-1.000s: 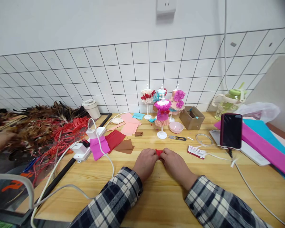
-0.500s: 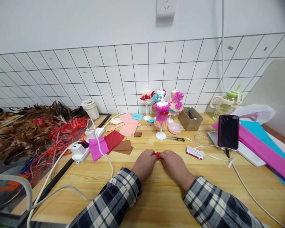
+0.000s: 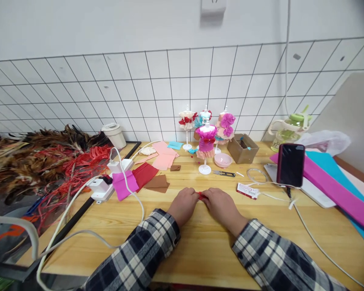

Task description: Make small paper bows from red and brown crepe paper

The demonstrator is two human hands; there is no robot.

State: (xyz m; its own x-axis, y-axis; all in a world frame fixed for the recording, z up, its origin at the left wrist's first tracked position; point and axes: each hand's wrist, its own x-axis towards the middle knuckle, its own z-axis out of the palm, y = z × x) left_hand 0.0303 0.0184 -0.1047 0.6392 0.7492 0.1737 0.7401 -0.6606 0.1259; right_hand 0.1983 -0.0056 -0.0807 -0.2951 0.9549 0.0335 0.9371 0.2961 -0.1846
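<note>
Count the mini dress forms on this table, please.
4: the magenta dress form in front; behind it, the cream dress form at left, the partly hidden blue dress form at centre, the peach dress form at right.

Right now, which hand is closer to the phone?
Right. The right hand is left of the phone; the left hand is farther left, beyond the right one.

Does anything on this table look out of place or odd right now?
Slightly untidy: a white cable lies across the magenta sheet by the power strip, so it could snag, and blue scraps lie loose near the front mannequin. The red piece between the left hand and right hand is mostly hidden.
</note>
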